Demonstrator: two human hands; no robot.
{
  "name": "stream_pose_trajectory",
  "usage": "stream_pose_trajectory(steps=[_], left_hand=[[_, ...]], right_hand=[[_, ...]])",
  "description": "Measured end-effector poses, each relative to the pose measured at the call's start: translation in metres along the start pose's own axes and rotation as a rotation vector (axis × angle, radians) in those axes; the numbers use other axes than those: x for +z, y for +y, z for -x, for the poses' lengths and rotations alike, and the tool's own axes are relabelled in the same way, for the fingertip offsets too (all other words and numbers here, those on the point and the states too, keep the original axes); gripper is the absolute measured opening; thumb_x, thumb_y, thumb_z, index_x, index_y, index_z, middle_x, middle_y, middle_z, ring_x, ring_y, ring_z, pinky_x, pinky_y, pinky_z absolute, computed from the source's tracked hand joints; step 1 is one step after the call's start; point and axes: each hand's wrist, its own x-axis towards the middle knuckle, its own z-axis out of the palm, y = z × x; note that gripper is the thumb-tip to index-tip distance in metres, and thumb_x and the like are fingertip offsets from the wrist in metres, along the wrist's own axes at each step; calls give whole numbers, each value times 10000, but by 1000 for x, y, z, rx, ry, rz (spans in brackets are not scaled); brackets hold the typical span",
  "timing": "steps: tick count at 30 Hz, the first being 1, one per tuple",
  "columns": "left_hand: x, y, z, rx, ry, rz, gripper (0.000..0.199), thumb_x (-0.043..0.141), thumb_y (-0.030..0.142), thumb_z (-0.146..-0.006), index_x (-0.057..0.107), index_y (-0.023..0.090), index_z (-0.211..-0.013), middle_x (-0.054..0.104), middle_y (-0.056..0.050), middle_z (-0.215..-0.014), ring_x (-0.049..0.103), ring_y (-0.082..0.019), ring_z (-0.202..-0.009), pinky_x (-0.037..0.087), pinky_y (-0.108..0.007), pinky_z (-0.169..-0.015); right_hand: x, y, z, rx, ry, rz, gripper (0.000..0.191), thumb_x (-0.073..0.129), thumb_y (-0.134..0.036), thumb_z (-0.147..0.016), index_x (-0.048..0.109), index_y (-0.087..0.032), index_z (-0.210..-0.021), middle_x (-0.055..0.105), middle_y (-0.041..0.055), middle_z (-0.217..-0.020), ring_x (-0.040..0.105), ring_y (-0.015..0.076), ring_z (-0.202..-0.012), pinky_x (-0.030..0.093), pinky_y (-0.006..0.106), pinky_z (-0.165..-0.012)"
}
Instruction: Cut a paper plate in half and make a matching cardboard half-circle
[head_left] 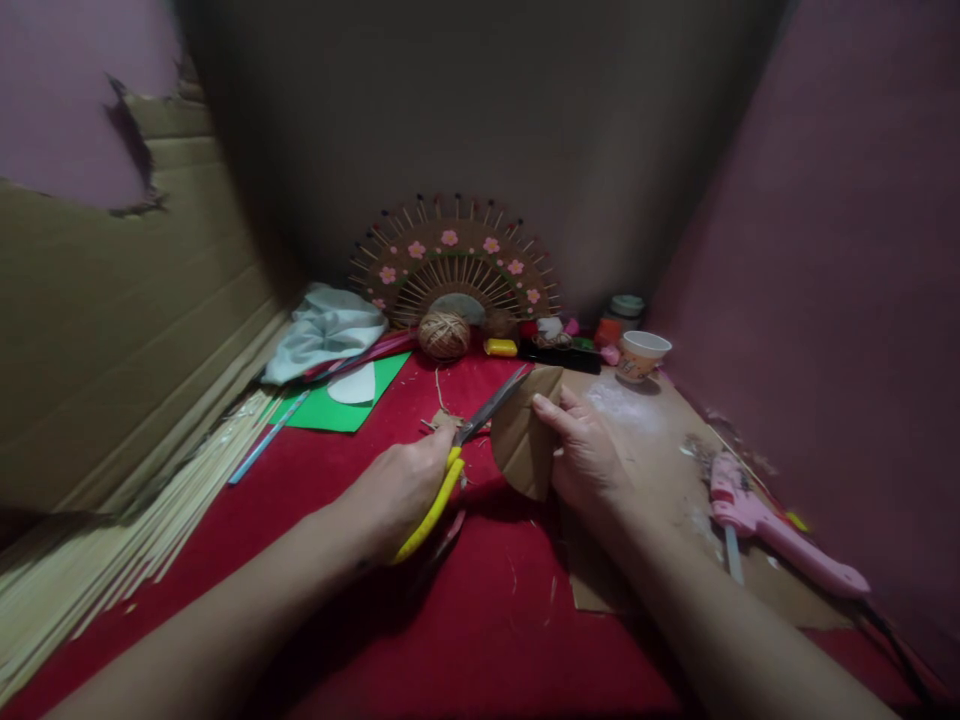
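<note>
My left hand (409,490) is closed around the yellow handles of a pair of scissors (433,515). Their blades slant up to the right, along the left edge of a brown cardboard piece (525,440) with a curved lower edge. My right hand (585,450) pinches that cardboard at its right side, thumb on the front face. Whether the blades are closed on the cardboard is hard to see. Behind the scissors lies a ball of twine (444,336), its loose end trailing toward my left hand.
A pink glue gun (780,535) rests on a cardboard sheet (637,420) at right, near a paper cup (643,357). Thin wooden sticks (150,530), green paper (330,410) and a pale cloth (326,330) lie left. A flower-decorated fan (454,255) stands at the back.
</note>
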Motion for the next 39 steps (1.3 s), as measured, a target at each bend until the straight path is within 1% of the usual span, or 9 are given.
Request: stream_pose_trajectory(steps=[6,11,14,16,18,21,25,30,39], left_hand=[[1,-3,0,9,-29,-34,447,333,173,-819,290,82,-1255,601,-69,-710,588,-190,-560,404,-266,-518],[-4,-1,1,19,-18,-60,402,367,160,-797,369,107,-1196,595,-54,-656,587,-195,-556,371,-248,-480],[-2,-5,-3,-30,85,9,275,403,223,-810,467,146,-1066,575,-24,-615,564,-169,-516,371,-239,-464],[0,-10,-8,-105,212,208,234,418,347,-830,500,161,-947,569,-12,-600,557,-150,-488,390,-232,-444],[2,-14,-12,-164,280,522,292,461,445,-808,499,162,-871,595,-21,-628,587,-149,-512,438,-235,-449],[1,-12,-17,-193,228,936,340,595,436,-725,493,145,-868,632,-44,-668,626,-167,-561,497,-263,-483],[-3,-2,-16,-240,130,1195,453,705,316,-627,477,121,-966,630,-29,-624,629,-183,-540,513,-288,-471],[-1,1,-14,-195,55,1212,456,714,260,-612,489,125,-985,600,10,-586,592,-144,-460,488,-266,-449],[-4,4,-11,-219,124,1163,455,709,228,-589,509,129,-986,575,30,-624,563,-119,-422,446,-244,-417]], right_hand=[[-1,1,-1,-13,-17,3,210,634,-233,-690,592,-217,-895,670,-9,-779,628,179,-762,499,326,-710],[0,1,1,7,-11,24,239,641,-252,-681,588,-227,-913,672,0,-810,626,185,-764,498,332,-702],[0,1,1,15,-26,28,223,642,-250,-682,590,-219,-896,671,1,-796,625,175,-734,494,328,-702],[1,0,2,29,-19,24,197,645,-234,-676,590,-210,-863,668,-2,-764,621,165,-695,493,322,-695],[2,-1,2,46,2,20,182,652,-207,-659,587,-200,-829,663,-5,-740,613,154,-661,493,312,-680],[4,-1,3,64,24,-1,192,662,-169,-628,583,-187,-802,657,-5,-735,605,148,-654,489,307,-686],[5,3,4,69,7,-37,208,673,-164,-614,583,-180,-800,655,5,-750,607,161,-688,482,336,-734],[5,8,5,79,-16,-47,214,678,-172,-622,579,-181,-811,656,18,-777,611,175,-727,470,365,-782],[4,7,6,127,-75,-34,213,668,-203,-643,589,-180,-840,666,40,-818,616,202,-802,462,373,-800]])
